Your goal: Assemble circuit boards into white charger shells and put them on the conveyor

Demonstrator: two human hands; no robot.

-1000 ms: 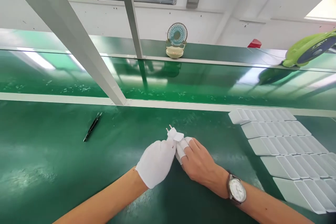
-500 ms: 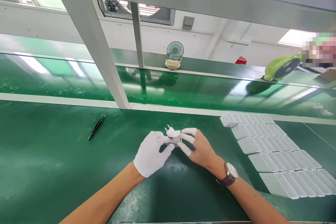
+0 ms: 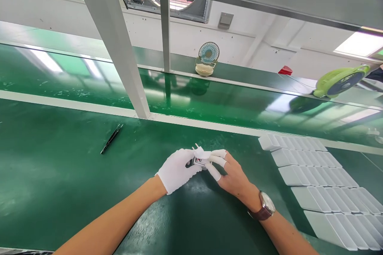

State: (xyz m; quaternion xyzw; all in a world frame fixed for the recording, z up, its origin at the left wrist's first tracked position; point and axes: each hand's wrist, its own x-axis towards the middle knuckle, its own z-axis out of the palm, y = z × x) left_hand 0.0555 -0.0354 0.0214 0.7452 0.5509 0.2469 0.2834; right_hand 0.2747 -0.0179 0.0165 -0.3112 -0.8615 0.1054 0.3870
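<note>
A green table spreads beneath everything. Rows of white casings lie toward four o'clock from the white plug. The person's gloved left hand grasps the plug from eight o'clock; the right hand, fingertips covered, touches it from four, though whether it grips cannot be told. Black tweezers lie toward nine. The white plug sits between both hands, pins toward eleven.

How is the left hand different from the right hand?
The left hand wears a white glove; the right hand is mostly bare, with white finger covers. The right hand has a watch behind it; the left hand has none. Both are at the plug.
</note>
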